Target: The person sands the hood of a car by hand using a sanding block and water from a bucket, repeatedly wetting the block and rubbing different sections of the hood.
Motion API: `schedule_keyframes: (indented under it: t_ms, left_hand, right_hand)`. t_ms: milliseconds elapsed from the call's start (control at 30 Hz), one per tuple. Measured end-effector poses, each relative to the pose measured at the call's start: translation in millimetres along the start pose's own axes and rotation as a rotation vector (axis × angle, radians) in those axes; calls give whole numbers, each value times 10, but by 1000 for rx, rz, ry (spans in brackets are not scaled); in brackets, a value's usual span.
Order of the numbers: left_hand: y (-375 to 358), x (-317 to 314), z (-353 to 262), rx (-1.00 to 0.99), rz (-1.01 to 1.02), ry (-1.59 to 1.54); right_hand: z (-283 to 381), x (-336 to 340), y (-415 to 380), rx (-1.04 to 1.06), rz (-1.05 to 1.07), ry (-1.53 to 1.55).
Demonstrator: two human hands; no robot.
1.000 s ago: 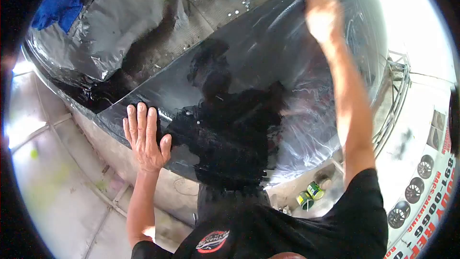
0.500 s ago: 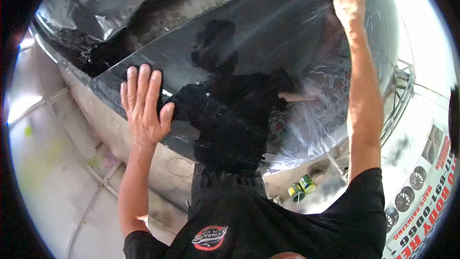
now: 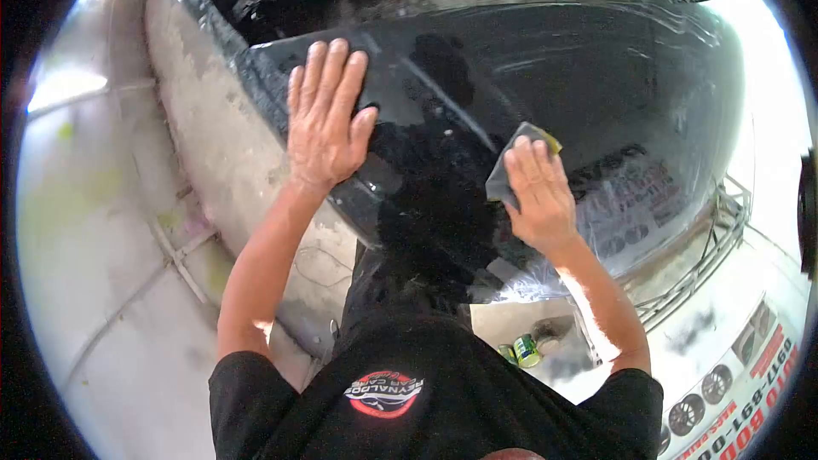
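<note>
Black, wet-looking and curved, a large panel point(image 3: 562, 77) stretches across the space in front of the person, its surface streaked and reflecting dark shapes and, on the right, some lettering. The left hand point(image 3: 328, 123) lies flat near the panel's left end, fingers long and only slightly apart, thumb stuck out to the side. The right hand point(image 3: 541, 196) is on a grey pad point(image 3: 500, 177) with a yellowish edge, towards the middle of the panel. Its fingers lie close together over the pad, with the thumb by the near edge; whether the thumb grips underneath, I cannot tell. Green cans point(image 3: 527, 351) stand on the floor below, near a metal frame point(image 3: 694, 268). Wheel pictures point(image 3: 686, 416) and red letters show at lower right.
</note>
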State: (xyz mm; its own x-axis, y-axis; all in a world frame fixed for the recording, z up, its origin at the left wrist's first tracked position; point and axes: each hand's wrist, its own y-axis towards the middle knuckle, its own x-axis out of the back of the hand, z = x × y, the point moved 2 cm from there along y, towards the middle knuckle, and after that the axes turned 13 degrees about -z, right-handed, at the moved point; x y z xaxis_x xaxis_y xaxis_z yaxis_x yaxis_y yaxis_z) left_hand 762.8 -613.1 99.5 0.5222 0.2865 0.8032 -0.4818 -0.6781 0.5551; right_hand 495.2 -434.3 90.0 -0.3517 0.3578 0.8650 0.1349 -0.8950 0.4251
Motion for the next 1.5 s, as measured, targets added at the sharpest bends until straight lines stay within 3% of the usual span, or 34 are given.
schedule_keyframes:
  t_ms: [100,200,300,433,500,633,700,800,900,967,1033,1100,1167,1233,1333,1433,1500]
  left_hand:
    - [-22,-23,38,-5,-24,-27]
    - [-38,-40,68,11,-87,-74]
    - [-65,-47,61,16,-114,-64]
    - [-60,-33,50,17,-117,-55]
    - [-62,-29,49,20,-129,-79]
    - [-98,-46,161,66,-312,-249]
    - [-133,26,222,163,-430,-373]
    - [-263,133,463,386,-560,-479]
    - [-658,525,775,464,-621,-513]
    - [-1027,717,1006,589,-548,-393]
    - [-1253,705,1072,670,-507,-353]
    - [-1337,604,970,704,-494,-400]
    - [-1314,628,842,671,-410,-324]
    - [-1307,683,806,621,-406,-329]
    - [-1526,949,1095,642,-523,-310]
    - [-1647,1182,1245,735,-501,-197]
    - [-1554,1082,1258,702,-486,-236]
  right_hand:
    - [111,-171,706,-21,-96,50]
    - [269,-512,1565,137,-234,-3]
    - [122,-352,1456,132,-105,43]
    - [-519,29,656,47,-106,-66]
    - [-481,-16,715,48,-105,-17]
    - [281,-472,1685,339,-68,86]
    - [480,-711,1905,377,-67,78]
    - [248,-505,1709,418,-17,30]
    - [-274,-127,1269,208,17,-1]
    - [-237,-213,1202,207,-71,-18]
    - [238,-399,1566,305,-33,27]
    - [774,-789,1993,609,-87,55]
    - [1081,-1135,2301,550,-103,80]
    - [1037,-1057,2272,593,-75,39]
    - [720,-704,1899,469,24,18]
    - [742,-654,1772,367,9,55]
    - [943,-901,1996,452,-66,47]
